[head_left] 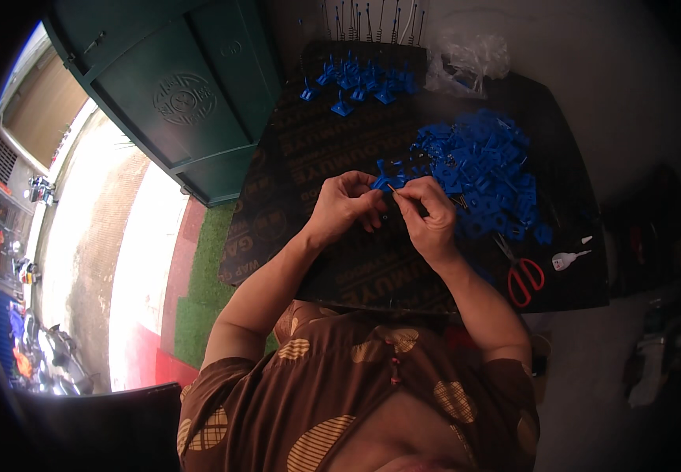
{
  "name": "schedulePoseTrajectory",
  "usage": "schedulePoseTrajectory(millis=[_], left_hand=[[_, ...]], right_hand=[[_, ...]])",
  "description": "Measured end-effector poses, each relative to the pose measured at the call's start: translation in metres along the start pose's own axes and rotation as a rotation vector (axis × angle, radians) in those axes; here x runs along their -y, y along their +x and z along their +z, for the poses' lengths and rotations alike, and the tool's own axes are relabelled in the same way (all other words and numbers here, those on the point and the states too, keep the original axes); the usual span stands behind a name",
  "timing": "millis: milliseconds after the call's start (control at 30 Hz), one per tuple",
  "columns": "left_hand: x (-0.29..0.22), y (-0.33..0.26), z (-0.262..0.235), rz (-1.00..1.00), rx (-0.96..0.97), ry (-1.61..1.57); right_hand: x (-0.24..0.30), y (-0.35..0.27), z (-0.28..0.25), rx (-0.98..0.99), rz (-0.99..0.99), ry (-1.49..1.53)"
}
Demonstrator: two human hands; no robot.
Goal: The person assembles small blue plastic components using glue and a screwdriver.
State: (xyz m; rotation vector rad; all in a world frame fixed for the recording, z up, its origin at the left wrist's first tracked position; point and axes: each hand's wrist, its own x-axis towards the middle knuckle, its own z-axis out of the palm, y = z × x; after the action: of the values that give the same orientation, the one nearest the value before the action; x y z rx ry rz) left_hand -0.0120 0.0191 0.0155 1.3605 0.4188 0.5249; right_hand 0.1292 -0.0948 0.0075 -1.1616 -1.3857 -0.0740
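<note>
Partly hidden, a blue piece [383, 176] sits pinched in the left hand [347, 208] over the table [356, 275]. The right hand [428, 219] pinches a thin stick [392, 189] close by; I cannot tell if the two touch. The blue pile [486, 169] hides its own bottom.

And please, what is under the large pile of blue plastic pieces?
The blue pile rests on the dark tabletop, visible around its edges. The red-handled scissors point toward it, but I cannot tell whether their tips go underneath. Anything beneath its middle is covered.
</note>
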Motion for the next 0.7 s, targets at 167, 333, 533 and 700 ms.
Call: schedulePoseTrajectory(millis=[167, 333, 533, 700], left_hand=[[0.0001, -0.0003, 0.0007, 0.008, -0.004, 0.013], [0.0014, -0.0010, 0.0021, 0.030, -0.024, 0.027], [0.0011, -0.0028, 0.0059, 0.085, -0.081, 0.140], [0.0014, -0.0042, 0.0095, 0.101, -0.109, 0.168]], right_hand=[[-0.0007, -0.0005, 0.0006, -0.005, 0.004, -0.003], [-0.0010, -0.0003, 0.0008, -0.004, 0.004, -0.016], [0.0014, 0.0010, 0.0007, -0.010, 0.007, -0.037], [0.0008, 0.0007, 0.0003, -0.002, 0.029, -0.038]])
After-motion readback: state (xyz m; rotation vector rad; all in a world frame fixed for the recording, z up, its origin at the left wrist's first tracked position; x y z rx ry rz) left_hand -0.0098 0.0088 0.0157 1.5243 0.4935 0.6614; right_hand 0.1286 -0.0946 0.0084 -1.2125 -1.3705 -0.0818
